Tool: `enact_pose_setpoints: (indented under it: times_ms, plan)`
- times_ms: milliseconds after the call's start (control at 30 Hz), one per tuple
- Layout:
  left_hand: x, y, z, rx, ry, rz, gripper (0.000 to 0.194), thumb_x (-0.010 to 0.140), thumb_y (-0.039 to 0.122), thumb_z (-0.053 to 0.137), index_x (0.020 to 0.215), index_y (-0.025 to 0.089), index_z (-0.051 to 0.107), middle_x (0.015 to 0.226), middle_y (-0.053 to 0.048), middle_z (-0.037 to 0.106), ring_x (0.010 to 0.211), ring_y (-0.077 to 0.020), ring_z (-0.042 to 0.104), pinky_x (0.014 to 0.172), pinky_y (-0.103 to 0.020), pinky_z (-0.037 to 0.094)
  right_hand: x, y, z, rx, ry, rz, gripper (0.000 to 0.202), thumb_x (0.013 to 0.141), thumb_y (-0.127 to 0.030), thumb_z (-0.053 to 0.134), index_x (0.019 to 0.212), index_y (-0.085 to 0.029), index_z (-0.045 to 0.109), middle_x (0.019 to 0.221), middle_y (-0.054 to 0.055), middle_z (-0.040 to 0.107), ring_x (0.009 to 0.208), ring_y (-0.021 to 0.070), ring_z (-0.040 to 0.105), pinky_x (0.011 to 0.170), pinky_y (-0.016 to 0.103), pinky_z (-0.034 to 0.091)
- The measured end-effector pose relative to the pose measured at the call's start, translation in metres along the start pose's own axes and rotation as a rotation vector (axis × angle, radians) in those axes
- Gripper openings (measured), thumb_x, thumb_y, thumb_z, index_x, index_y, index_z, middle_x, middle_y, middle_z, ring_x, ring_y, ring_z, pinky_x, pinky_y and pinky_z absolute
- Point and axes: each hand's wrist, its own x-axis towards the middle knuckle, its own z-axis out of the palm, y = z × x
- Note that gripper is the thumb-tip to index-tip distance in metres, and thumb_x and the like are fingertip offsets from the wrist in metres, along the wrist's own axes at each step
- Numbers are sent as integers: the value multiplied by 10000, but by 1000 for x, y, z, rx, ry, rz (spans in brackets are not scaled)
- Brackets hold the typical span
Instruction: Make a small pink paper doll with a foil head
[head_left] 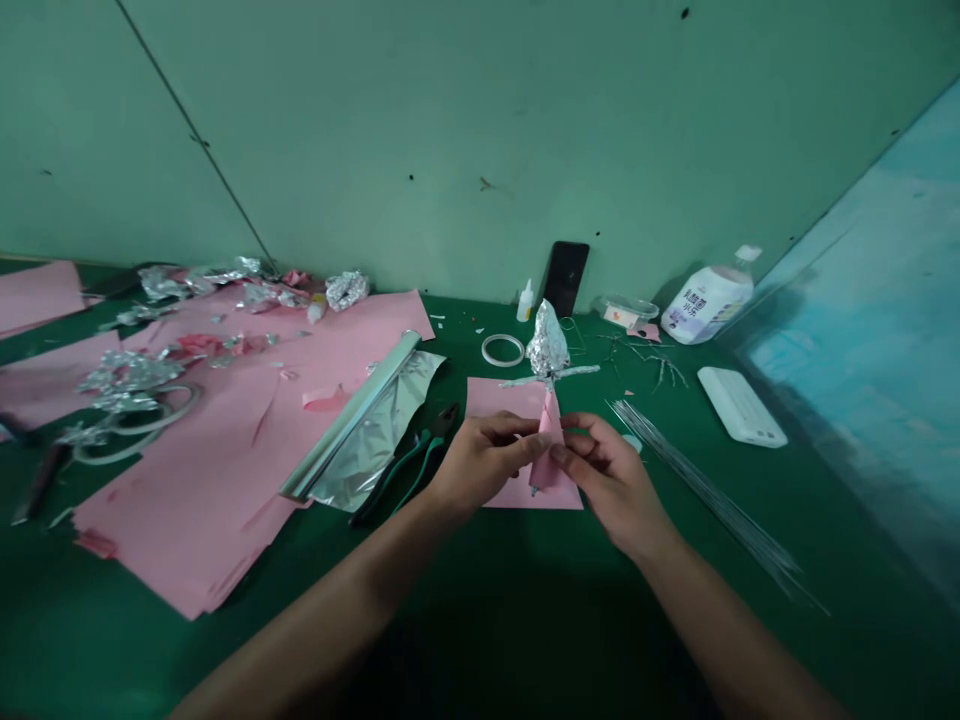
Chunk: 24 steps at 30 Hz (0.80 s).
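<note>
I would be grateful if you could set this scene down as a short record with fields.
held: foil-topped figure, its lower part wrapped in a pink paper cone
left hand: fingers on the cone's left side
right hand: fingers on its right side
beneath: small pink sheet
left of the hands: pliers, foil roll
right of the hands: wire bundle, bottle
against the wall: dark phone

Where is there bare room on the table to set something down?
Bare green tabletop shows between the thin silver wire bundle and white rectangular device, and on the near side of the small pink paper sheet. The left is crowded with large pink sheets and crumpled silver foil.
</note>
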Motion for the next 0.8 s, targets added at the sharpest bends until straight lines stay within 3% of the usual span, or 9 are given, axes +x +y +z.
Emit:
enact_pose_setpoints:
  times_ms: [133,267,400,533,667,800]
  plan:
    - [12,-17,-4,-42,-34,-40,211,792,325,704,819,119,745,819,-59,625,597,-117,563,516,-254,475,1,13,-4,9,43,35,290,878,-355,685,1138,-251,610,1033,46,751,931,201,716,819,341,563]
    - [14,-30,-7,-176,-15,-153,194,816,306,671,749,126,700,680,-26,610,571,-121,593,545,-253,504,-5,19,-2,223,29,159,361,912,-420,629,1250,-293,624,1298,59,654,1162,219,636,912,346,556]
    - [13,-35,-7,-182,62,-179,176,821,295,672,779,130,717,653,-17,627,540,-115,604,533,-242,501,-6,22,0,383,64,201,361,912,-481,603,1196,-271,676,1295,86,642,1116,246,644,832,395,603]
    - [12,-38,-5,-134,123,-126,174,830,304,673,827,146,746,704,-24,661,554,-104,596,509,-221,474,-4,23,0,306,114,188,305,872,-391,684,1157,-283,708,1362,70,590,1079,245,651,826,420,617]
    - [11,-41,-4,-101,101,-104,208,825,333,690,905,157,767,725,-29,678,565,-100,565,515,-222,456,-4,23,2,276,144,190,300,838,-343,728,1136,-313,723,1234,48,665,1030,225,676,842,417,615]
    - [8,-42,-7,-133,83,-101,206,802,327,719,917,168,783,737,-26,687,578,-89,531,549,-221,443,-5,22,5,313,125,180,274,846,-358,717,1114,-306,735,1266,50,673,1029,212,682,829,386,615]
